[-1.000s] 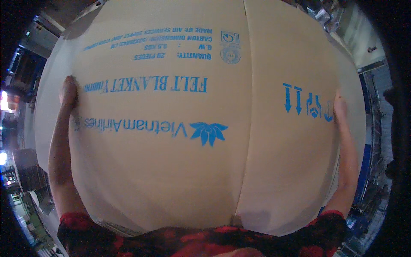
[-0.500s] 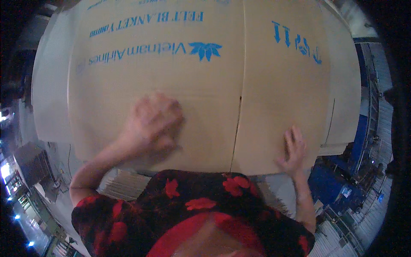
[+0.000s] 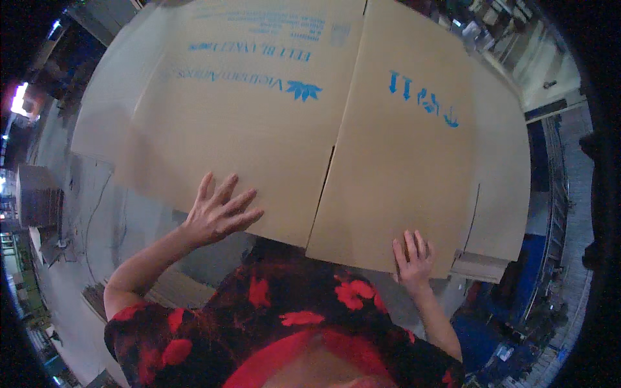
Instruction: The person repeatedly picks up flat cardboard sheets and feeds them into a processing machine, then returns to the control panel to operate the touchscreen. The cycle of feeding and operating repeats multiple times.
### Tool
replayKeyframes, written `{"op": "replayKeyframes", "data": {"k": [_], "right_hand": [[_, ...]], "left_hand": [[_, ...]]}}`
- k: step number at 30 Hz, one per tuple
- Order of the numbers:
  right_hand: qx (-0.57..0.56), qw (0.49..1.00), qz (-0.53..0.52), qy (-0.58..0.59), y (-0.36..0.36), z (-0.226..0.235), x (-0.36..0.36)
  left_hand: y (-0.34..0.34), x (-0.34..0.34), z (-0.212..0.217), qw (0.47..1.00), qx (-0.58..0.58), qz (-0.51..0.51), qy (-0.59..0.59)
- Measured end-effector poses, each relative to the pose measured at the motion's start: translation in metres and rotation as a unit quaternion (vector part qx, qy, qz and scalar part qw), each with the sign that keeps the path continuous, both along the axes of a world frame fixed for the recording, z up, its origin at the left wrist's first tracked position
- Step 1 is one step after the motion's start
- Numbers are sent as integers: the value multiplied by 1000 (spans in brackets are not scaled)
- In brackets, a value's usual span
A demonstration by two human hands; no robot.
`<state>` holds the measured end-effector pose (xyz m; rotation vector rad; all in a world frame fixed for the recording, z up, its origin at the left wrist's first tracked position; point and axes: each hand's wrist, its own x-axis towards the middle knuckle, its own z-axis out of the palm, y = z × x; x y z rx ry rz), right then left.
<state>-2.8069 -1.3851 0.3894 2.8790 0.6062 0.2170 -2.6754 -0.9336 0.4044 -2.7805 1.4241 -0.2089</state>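
A large brown cardboard carton (image 3: 394, 174), seemingly folded flat, spreads out in front of me with blue print upside down on its face. A slit and a crease run from its near edge to the far side, between my hands. My left hand (image 3: 223, 208) lies on the near left edge of the cardboard, its fingers spread and nothing in them. At the near right edge, my right hand (image 3: 414, 260) rests with its fingers stretched out on the board. Under the brown sheet, paler board (image 3: 498, 194) sticks out on the right.
Stacked cardboard (image 3: 40, 194) stands on the floor at the far left. More layered board (image 3: 178, 288) lies low beside my left arm. Blue equipment (image 3: 482, 330) is on the right, near a metal rail or ladder-like frame (image 3: 557, 200).
My left hand, raised and blurred before, now lies spread on the board's near edge. The cardboard appears turned slightly clockwise in view, and my right hand sits lower and further left.
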Motion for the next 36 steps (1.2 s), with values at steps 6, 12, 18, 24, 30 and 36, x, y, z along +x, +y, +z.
{"op": "replayKeyframes", "data": {"k": [6, 12, 18, 24, 30, 36], "right_hand": [[13, 994, -61, -90, -5, -14, -2], [31, 991, -53, -115, 3, -23, -8], [15, 988, -94, -123, 14, -31, -20], [54, 980, -87, -170, 22, -28, -6], [16, 980, -54, -190, 9, 9, 44], [2, 985, -6, -170, 1, 41, 53]], "left_hand": [[20, 1, -9, 999, -18, -2, -47], [35, 9, -12, 996, 14, -49, -70], [63, 10, -14, 987, -65, 60, -135], [71, 20, -28, 944, -113, 194, -240], [62, 65, -34, 931, -186, 179, -260], [62, 73, -44, 927, -203, 188, -254]]}}
